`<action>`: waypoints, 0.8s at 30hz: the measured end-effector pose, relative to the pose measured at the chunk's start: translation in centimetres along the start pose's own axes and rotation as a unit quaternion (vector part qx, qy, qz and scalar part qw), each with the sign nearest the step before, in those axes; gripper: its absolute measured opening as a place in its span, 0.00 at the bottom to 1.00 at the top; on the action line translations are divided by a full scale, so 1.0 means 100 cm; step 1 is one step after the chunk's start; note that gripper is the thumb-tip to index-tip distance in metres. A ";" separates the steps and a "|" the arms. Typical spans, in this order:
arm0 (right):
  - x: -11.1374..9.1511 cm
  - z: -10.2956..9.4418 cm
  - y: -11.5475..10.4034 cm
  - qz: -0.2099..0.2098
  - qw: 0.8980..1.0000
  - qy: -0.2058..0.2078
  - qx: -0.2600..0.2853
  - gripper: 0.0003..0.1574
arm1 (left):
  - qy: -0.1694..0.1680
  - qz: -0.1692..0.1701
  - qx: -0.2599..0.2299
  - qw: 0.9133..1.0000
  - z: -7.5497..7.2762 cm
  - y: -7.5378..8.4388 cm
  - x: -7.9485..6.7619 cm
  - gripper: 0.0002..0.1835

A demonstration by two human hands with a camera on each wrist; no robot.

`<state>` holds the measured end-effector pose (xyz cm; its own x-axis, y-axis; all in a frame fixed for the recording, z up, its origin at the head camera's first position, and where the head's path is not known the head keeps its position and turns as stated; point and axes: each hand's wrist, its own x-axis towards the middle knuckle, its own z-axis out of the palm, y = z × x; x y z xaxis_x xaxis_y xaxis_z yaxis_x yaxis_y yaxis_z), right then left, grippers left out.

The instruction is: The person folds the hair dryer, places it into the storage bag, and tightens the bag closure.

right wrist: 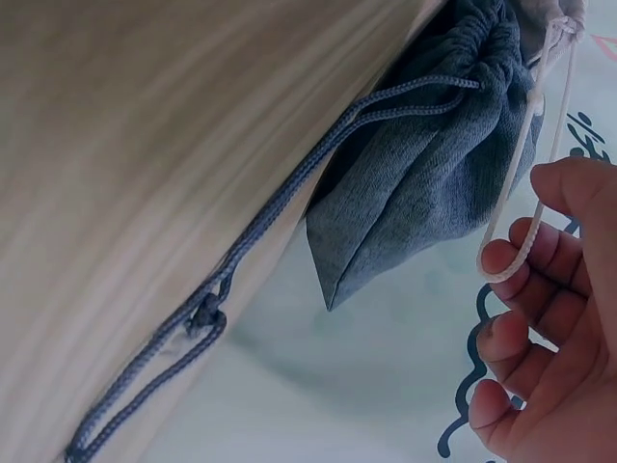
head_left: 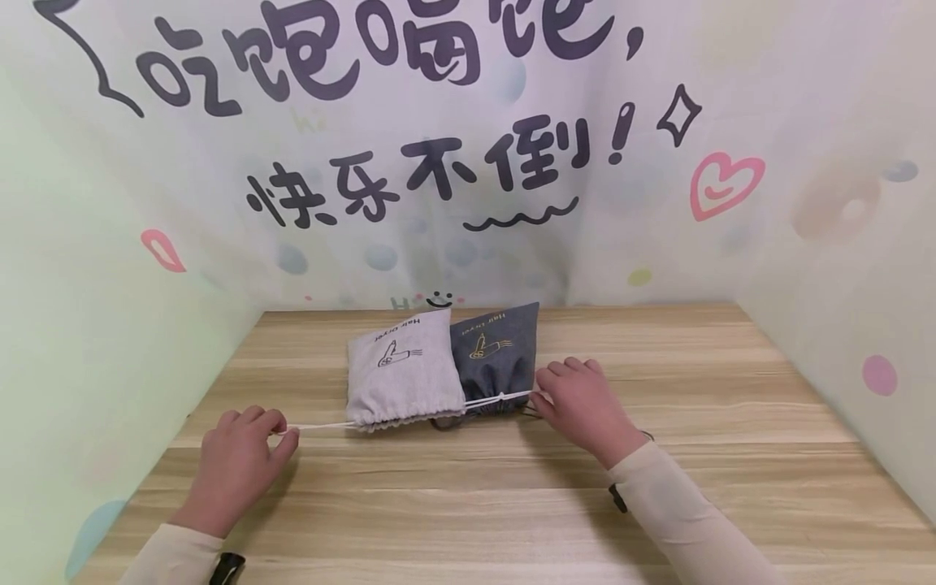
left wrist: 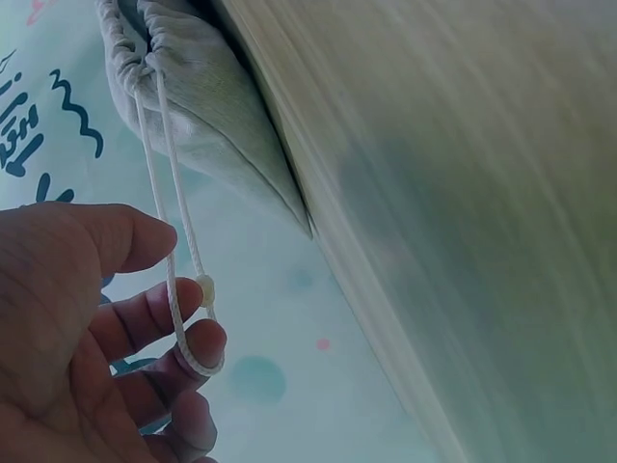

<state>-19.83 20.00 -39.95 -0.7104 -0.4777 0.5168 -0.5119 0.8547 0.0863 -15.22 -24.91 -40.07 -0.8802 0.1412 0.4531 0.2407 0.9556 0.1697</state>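
A light grey drawstring bag (head_left: 409,378) with a hair dryer print lies on the table, its gathered mouth toward me. To its left, my left hand (head_left: 237,463) holds one loop of the white drawstring (left wrist: 183,207), hooked over curled fingers near a small knot. On the other side my right hand (head_left: 585,410) has the opposite loop of white cord (right wrist: 512,174) round its bent index finger, thumb close by. Both cord ends run taut from the bag's bunched mouth. Partly behind the light bag sits a dark grey drawstring bag (head_left: 504,357), close beside my right hand.
The dark bag's cord (right wrist: 205,313), knotted, trails loose over the wooden table (head_left: 453,504). A white printed backdrop (head_left: 439,260) with black lettering rises behind the table and along both sides. Black wrist straps (head_left: 227,569) show at the sleeves.
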 end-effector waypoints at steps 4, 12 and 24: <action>-0.001 -0.002 0.003 0.000 1.000 0.003 -0.003 0.19 | 0.003 -0.001 0.000 1.000 -0.001 0.000 0.001 0.07; -0.007 -0.002 0.009 0.000 1.000 0.013 -0.005 0.17 | -0.036 -0.015 -0.002 0.999 -0.001 -0.002 0.002 0.08; -0.019 -0.005 0.020 0.016 1.000 0.006 -0.005 0.17 | -0.070 -0.037 0.017 0.997 -0.002 -0.016 0.003 0.12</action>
<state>-19.29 22.74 -40.34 -0.7205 -0.4478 0.5295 -0.4845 0.8713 0.0777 -15.74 -26.42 -40.01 -0.9443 0.1024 0.3127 0.1607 0.9728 0.1667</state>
